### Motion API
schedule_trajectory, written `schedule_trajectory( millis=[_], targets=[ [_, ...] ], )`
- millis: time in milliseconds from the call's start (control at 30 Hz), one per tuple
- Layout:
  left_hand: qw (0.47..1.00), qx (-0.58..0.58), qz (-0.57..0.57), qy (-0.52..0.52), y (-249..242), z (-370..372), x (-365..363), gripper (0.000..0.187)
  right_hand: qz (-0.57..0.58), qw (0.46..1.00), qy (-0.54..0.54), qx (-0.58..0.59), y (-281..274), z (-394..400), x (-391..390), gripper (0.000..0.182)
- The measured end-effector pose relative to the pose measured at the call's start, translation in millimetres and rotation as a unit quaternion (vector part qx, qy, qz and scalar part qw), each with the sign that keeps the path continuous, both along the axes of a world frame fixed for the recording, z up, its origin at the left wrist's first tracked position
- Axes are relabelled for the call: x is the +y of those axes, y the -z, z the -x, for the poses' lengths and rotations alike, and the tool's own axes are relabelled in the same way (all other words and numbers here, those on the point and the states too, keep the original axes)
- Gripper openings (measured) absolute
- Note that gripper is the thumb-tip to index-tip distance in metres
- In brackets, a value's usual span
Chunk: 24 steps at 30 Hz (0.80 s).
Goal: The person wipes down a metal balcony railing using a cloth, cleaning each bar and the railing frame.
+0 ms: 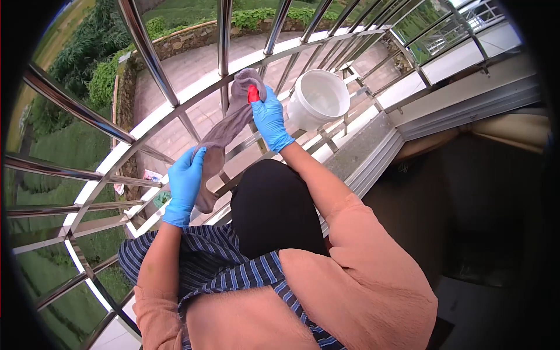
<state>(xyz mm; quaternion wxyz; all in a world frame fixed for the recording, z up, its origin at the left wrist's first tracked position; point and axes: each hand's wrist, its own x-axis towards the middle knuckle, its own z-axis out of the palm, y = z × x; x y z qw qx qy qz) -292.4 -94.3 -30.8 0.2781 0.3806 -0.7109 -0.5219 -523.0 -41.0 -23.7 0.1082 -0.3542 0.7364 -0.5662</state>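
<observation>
From the head camera I look down over my own arms at a steel railing [146, 52] that curves round the far side, with paving and green ground well below it. My right hand [269, 116], in a blue glove, is up at the far end of a grey sock [224, 131]; its fingers are curled and pressed together on the top of the sock, and a small red clip [253, 94] shows just at the fingertips, touching the cloth. My left hand [184, 185], also gloved in blue, is nearer to me and lower, fingers closed round the bottom part of the sock, so the sock hangs stretched and slanting between the two hands, right against the railing bars. A white bucket [318, 99] sits just to the right of my right hand, resting on the crossbars beyond the ledge; as far as I can see its inside is bare. A striped cloth [233, 268] lies over my left arm and chest, near the camera. I judge the sock is being fixed to the railing with the clip, and that this is only partly done: both hands hold it, and I cannot tell whether the clip already grips a bar or only the sock. My thumbs are hidden behind the cloth, the sock's toe end is covered by my left glove, and small bits on the low roof to the left are too small to make out.
</observation>
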Motion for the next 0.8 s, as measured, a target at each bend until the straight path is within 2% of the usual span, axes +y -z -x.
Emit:
schedule_trajectory(
  millis=[33,67,133,200,267,300,367,467,533,600,633,733,767,800],
  targets=[
    [1.000,0.027,-0.008,-0.011,-2.1,-4.4,-2.6,0.025,0.047,0.988,0.012,-0.146,6.0,5.7,9.4,0.046],
    [0.999,0.041,-0.015,-0.025,-4.9,-10.1,-2.9,0.024,0.085,0.953,0.029,-0.291,13.5,10.7,15.7,0.050],
    [0.995,0.084,-0.022,-0.044,-12.2,-10.7,-4.3,0.021,0.140,0.916,-0.002,-0.375,19.3,12.7,28.9,0.050],
    [0.995,0.089,-0.016,-0.045,-23.2,-13.8,-4.7,0.021,0.152,0.956,0.002,-0.252,-3.3,-1.6,32.6,0.048],
    [0.995,0.092,-0.022,-0.044,-31.2,-15.9,1.6,0.021,0.118,0.993,-0.009,0.007,-12.3,-7.5,34.1,0.047],
    [0.994,0.095,-0.025,-0.046,-35.0,-15.0,3.5,0.021,0.138,0.990,-0.016,-0.015,-21.6,-9.7,30.6,0.047],
    [0.992,0.110,-0.035,-0.045,-34.0,-13.3,5.4,0.021,0.186,0.973,-0.026,-0.132,-48.6,-14.7,19.7,0.047],
    [0.990,0.130,-0.042,-0.033,-32.7,-10.0,7.5,0.021,0.116,0.987,-0.110,-0.025,-76.3,-36.1,-1.6,0.042],
    [0.994,0.096,-0.054,-0.018,-42.4,-8.8,11.0,0.023,0.204,0.946,-0.160,0.194,-74.6,-42.2,-45.6,0.036],
    [0.999,0.046,-0.026,-0.012,-52.2,-8.0,12.3,0.024,0.172,0.943,-0.176,0.223,-55.8,-37.7,-86.7,0.035],
    [0.998,0.052,-0.035,-0.015,-52.3,-7.1,11.2,0.024,0.070,0.955,-0.145,0.249,-59.9,-43.1,-96.7,0.033],
    [0.996,0.068,-0.043,-0.025,-41.8,-9.8,10.4,0.024,-0.118,0.939,-0.161,0.279,-76.4,-49.4,-114.7,0.030],
    [0.996,0.083,-0.029,-0.030,-36.7,-9.7,8.3,0.024,-0.095,0.939,-0.157,0.292,-79.3,-50.4,-119.3,0.027],
    [0.994,0.099,-0.012,-0.034,-33.5,-8.3,6.6,0.024,-0.123,0.929,-0.162,0.309,-75.0,-46.4,-131.5,0.028]
  ],
)
